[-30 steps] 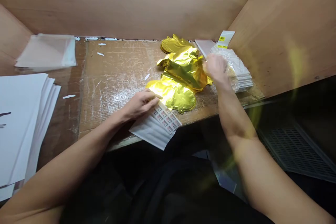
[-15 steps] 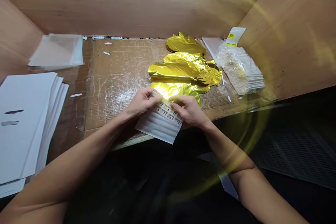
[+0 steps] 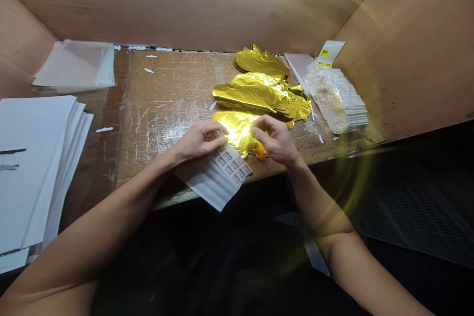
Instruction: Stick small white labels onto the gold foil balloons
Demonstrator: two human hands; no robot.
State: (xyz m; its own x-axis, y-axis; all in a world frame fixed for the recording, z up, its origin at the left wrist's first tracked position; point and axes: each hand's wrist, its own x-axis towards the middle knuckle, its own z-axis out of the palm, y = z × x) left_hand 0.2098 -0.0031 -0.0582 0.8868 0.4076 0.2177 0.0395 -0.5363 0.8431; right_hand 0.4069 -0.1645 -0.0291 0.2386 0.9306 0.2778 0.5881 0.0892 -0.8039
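Note:
My left hand pinches the upper corner of a white sheet printed with rows of small CE marks. The sheet hangs tilted over the table's front edge. My right hand is off the sheet, just right of it, thumb and forefinger pinched together above gold foil; whatever is between the fingertips is too small to make out. More shiny gold foil pieces lie in a crumpled stack behind my hands, with another gold pile farther back.
Large white sheets are stacked at the left, clear bags behind them. Packed plastic sleeves and a card with yellow labels are at the right. Wooden panels enclose the cardboard-covered table. White scraps lie about.
My right hand has let go of the sheet and moved slightly up and right. The sheet, still in my left hand, has turned and shifted left.

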